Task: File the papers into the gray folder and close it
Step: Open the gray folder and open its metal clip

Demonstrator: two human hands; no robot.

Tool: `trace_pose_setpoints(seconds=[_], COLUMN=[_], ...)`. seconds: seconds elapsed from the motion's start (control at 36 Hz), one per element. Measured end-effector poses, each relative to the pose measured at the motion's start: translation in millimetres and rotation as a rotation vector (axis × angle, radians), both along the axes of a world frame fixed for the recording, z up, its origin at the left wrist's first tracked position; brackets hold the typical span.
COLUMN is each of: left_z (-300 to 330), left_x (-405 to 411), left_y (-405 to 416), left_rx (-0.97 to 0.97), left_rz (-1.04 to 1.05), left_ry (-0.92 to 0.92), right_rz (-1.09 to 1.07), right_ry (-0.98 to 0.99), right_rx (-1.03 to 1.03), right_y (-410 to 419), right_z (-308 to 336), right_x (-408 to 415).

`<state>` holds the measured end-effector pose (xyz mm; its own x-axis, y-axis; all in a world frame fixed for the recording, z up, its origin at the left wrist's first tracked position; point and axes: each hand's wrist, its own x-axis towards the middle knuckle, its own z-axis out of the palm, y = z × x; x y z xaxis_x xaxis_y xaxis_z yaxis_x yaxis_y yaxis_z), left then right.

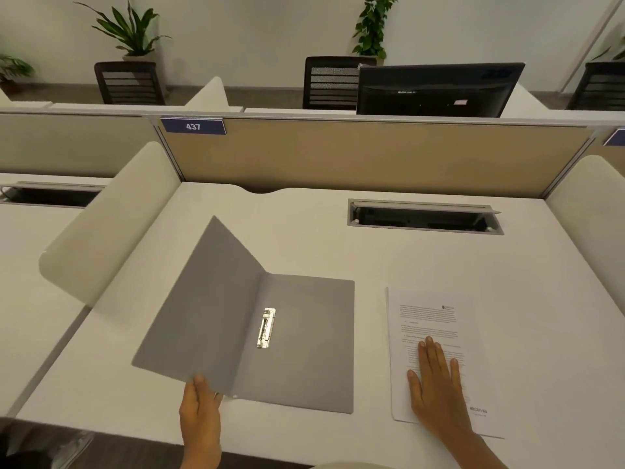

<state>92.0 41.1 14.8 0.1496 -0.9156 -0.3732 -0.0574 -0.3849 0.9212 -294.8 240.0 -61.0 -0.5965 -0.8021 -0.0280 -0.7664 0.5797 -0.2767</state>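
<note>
The gray folder [304, 340] lies open on the white desk, its back cover flat and its front cover lifted at an angle to the left. A metal clip [266, 328] sits beside the spine inside. My left hand [200, 414] pinches the near edge of the lifted cover. To the right of the folder lies a stack of printed papers [436, 319]. My right hand [436, 384] rests flat on the papers, fingers spread.
A cable tray slot [424, 217] is cut into the desk [304, 238] at the back right. White curved dividers [111, 228] flank both sides, and a tan partition [372, 157] closes off the back. A monitor [436, 89] and chairs stand beyond.
</note>
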Motion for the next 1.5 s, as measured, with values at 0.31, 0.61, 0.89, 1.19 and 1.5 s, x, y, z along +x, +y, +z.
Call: trace_pose_setpoints(seconds=[0.31, 0.61, 0.89, 1.19, 1.5], left_z=[-11.3, -14.5, -12.3, -10.1, 5.9], left_x=[10.0, 21.4, 29.1, 44.3, 41.7], left_y=[-24.6, -38.7, -39.4, -31.6, -26.2], left_rx=[0.283, 0.368, 0.375, 0.331, 0.279], left_rz=[0.225, 0.279, 0.22, 0.15, 0.157], left_ry=[0.3, 0.324, 0.301, 0.171, 0.064], right_rz=[0.002, 0.007, 0.005, -0.001, 0.139], right_ry=[0.006, 0.003, -0.019, -0.068, -0.182], right_rx=[0.004, -0.005, -0.009, 0.017, -0.117], right_y=[-0.1, 0.1, -0.3, -0.4, -23.0], right_z=[-0.8, 1.8, 3.3, 4.6, 34.6], right_x=[-0.8, 0.2, -0.4, -0.8, 35.4])
